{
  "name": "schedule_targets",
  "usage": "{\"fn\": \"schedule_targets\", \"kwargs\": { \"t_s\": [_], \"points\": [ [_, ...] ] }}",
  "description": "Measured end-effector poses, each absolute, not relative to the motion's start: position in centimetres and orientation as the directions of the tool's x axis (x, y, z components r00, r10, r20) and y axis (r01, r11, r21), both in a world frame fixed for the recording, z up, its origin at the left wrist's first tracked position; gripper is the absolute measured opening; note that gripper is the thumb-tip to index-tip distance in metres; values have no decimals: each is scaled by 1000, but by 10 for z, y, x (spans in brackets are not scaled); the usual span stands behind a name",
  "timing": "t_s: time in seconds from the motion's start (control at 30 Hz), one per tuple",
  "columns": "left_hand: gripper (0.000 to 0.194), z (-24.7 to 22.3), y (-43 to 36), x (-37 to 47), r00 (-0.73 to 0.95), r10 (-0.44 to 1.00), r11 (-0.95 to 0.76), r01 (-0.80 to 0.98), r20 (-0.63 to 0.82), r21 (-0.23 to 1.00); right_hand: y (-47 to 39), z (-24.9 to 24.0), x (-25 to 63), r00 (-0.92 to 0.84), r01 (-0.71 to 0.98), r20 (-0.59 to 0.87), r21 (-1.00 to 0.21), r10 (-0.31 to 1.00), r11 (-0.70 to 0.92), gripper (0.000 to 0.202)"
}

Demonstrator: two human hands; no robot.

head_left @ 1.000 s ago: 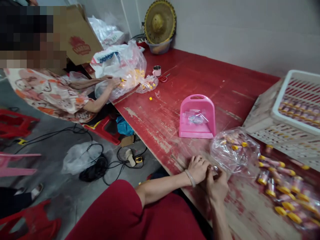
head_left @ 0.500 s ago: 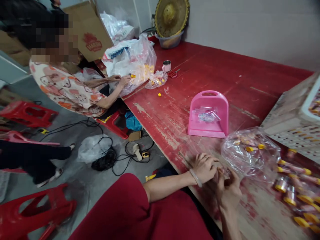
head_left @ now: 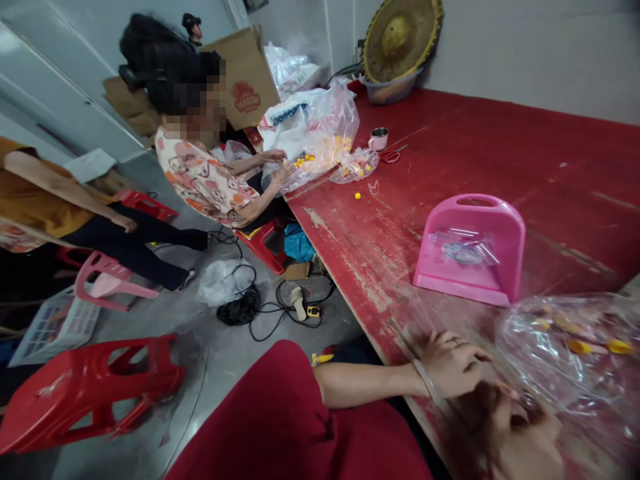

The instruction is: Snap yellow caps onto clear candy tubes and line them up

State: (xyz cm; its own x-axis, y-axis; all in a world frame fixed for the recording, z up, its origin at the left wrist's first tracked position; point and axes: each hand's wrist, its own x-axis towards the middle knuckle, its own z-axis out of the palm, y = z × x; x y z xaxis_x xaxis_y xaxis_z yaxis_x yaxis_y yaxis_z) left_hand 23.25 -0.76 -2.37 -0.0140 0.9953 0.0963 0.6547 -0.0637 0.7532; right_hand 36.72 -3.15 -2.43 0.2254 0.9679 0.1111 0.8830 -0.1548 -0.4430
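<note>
My left hand (head_left: 455, 363) is by the table's near edge, its fingers bent and closed toward my right hand; whatever lies under them is hidden. My right hand (head_left: 527, 430), smeared by motion, pinches a small clear, shiny thing (head_left: 526, 400) whose kind I cannot make out. Just beyond the right hand lies a clear plastic bag (head_left: 565, 373) holding small tubes with yellow caps (head_left: 583, 347). Farther from my hands, a pink plastic holder with a handle slot (head_left: 470, 220) stands upright on the red table, clear plastic pieces (head_left: 463, 250) resting in it.
Across the red table (head_left: 500, 147) are a pink mug (head_left: 379, 139), scissors (head_left: 391, 156) and a bag of yellow caps (head_left: 356, 165). A co-worker (head_left: 210, 173) sits at the far left side, hands at a large bag. Cables (head_left: 270, 313) and a red stool (head_left: 95, 393) occupy the floor.
The view has swung left, so the table's things sit farther right and the tubes and basket at the right have left the picture. Another person standing at the left shows more fully.
</note>
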Motion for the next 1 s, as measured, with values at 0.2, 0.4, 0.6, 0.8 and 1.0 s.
{"fn": "schedule_targets", "kwargs": {
  "t_s": [0.2, 0.4, 0.6, 0.8, 1.0],
  "points": [
    [24, -17, -7, 229, -45, 996, -28, 633, 72, 774, -33, -32, 362, 148, 856, -39, -496, 988, -147, 63],
    [23, -3, -5, 217, -142, 987, 4, 502, 78, 865, -26, -22, 359, 231, 365, -159, -900, 960, -237, 56],
    [18, -12, 8, 208, -170, 978, -26, 465, 118, 885, -15, -5, 367, 304, -186, -355, -932, 884, -310, 46],
    [18, -17, 5, 211, -147, 980, -57, 453, 138, 890, -26, -16, 355, 362, 476, 108, -875, 926, -84, 33],
    [18, -24, 12, 199, -165, 978, -43, 450, 131, 892, -3, -20, 407, 427, 709, 245, -688, 870, -154, 39]
  ]
}}
